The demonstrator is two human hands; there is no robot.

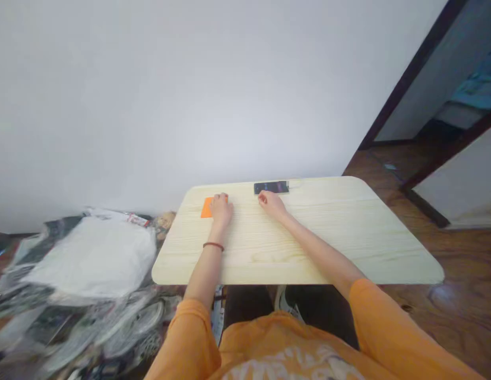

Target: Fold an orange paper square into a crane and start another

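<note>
A small pale wooden table (348, 237) stands in front of me against a white wall. My left hand (220, 208) rests on an orange flat piece (206, 207) at the far left of the tabletop, its fingers curled over the piece. My right hand (271, 203) lies on the wood just in front of a dark phone (271, 187) at the table's far edge, fingers curled and close to the phone, whether touching it I cannot tell. A red band circles my left wrist. I wear orange sleeves.
A heap of plastic-wrapped packages (87, 258) lies on the floor to the left of the table. Dark wooden floor (459, 274) extends to the right, toward a dark-framed doorway (412, 74).
</note>
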